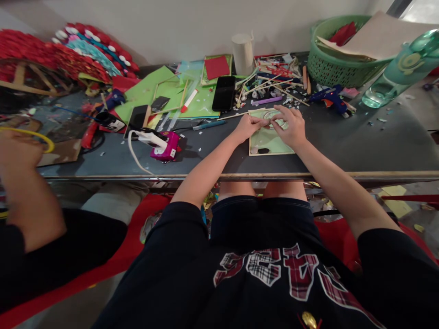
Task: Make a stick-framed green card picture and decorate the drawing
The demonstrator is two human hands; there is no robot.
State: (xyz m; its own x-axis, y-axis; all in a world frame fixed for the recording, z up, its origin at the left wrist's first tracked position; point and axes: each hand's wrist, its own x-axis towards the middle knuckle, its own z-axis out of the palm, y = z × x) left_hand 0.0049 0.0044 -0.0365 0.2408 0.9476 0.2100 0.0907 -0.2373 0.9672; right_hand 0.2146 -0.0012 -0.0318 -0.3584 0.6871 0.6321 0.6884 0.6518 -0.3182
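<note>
A light green panel with a thin pale wooden frame lies flat near the table's front edge. My left hand reaches over its upper left part, thumb and fingers pinched together. My right hand is over its upper right part, thumb and index finger closing from the other side. The fingertips of both hands nearly meet over a round, clear-looking shape on the panel; what they pinch is too small to name. A black oval piece and a pale pinkish piece lie at the panel's lower left.
Behind the panel are a black phone, wooden sticks and scraps, and a purple marker. A blue glue gun, green basket and tilted bottle stand right. A magenta power block and another person's arm are left.
</note>
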